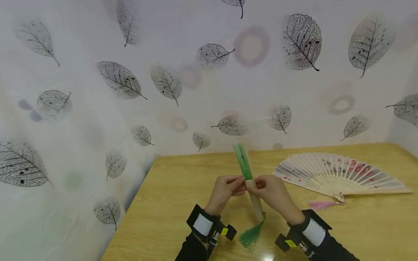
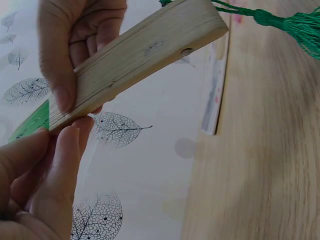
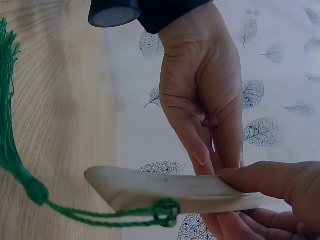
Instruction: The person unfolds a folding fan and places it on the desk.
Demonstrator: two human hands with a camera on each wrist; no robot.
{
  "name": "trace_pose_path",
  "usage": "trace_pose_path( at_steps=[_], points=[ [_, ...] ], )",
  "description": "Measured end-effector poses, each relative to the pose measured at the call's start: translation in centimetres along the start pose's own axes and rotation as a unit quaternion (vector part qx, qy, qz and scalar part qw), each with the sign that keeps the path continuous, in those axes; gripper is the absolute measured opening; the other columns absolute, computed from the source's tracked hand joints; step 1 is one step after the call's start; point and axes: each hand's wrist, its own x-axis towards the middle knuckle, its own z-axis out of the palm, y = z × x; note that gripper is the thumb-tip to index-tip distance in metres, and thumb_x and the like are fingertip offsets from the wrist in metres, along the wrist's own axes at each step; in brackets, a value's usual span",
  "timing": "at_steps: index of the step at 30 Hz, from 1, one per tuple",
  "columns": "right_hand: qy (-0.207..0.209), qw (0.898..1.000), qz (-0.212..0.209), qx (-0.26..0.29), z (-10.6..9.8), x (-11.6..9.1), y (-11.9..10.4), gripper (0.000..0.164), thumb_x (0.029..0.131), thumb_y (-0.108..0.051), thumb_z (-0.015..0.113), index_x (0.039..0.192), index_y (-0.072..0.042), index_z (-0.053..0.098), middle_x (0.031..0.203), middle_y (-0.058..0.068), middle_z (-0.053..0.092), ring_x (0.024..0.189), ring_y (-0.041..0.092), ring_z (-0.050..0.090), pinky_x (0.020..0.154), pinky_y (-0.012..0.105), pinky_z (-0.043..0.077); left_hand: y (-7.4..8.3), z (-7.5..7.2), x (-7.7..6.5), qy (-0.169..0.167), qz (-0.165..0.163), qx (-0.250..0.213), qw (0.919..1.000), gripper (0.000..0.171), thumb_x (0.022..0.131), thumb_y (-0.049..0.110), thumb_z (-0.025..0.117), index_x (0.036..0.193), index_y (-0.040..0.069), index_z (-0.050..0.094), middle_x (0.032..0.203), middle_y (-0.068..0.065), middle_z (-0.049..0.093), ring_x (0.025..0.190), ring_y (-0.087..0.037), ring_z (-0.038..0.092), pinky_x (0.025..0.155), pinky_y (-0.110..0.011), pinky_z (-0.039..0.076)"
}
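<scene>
Both hands hold a folded hand fan [image 1: 255, 203] up over the table, its green leaf end [image 1: 242, 163] pointing away and its pale ribs toward the person. With thumb and fingers, the left hand [image 1: 226, 192] pinches the fan's left edge where the green begins. Opposite it, the right hand [image 1: 275, 191] grips the ribs, thumb on the flat face in the left wrist view. A green tassel [image 1: 251, 235] hangs by a cord from the near end. In the right wrist view, the cord loops through a small metal ring [image 3: 172, 214] at the fan's pivot.
An open fan [image 1: 339, 177] with pale ribs and red flower print lies at the right of the wooden table [image 1: 183, 206]. Its pink tassel [image 1: 321, 205] trails on the wood. Leaf-patterned cloth [image 1: 183, 119] covers the area behind and to the left.
</scene>
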Motion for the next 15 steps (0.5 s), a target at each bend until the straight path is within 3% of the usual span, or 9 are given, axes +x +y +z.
trace_pose_path(
  at_steps=[8,15],
  points=[
    [0.013,1.000,0.013,-0.007,-0.29,0.05,-0.10,0.014,0.078,-0.012,0.070,0.086,0.000,0.070,0.075,0.008,0.069,0.063,0.012,0.061,0.054,0.025,0.048,-0.10,0.45,0.19,0.021,0.022,0.010,0.9995,0.029,0.089,0.013,0.058,0.107,-0.009,0.063,0.096,-0.027,0.067,0.068,-0.005,0.066,0.067,-0.025,0.057],
    [0.012,1.000,0.029,-0.004,-0.43,-0.03,0.20,0.016,0.078,-0.014,0.070,0.086,0.000,0.070,0.075,0.007,0.069,0.064,0.011,0.061,0.055,0.024,0.048,-0.09,0.69,-0.01,0.020,0.021,0.015,0.9995,0.027,0.090,0.010,0.057,0.107,-0.010,0.063,0.098,-0.029,0.066,0.070,-0.007,0.067,0.068,-0.024,0.057]
  ],
)
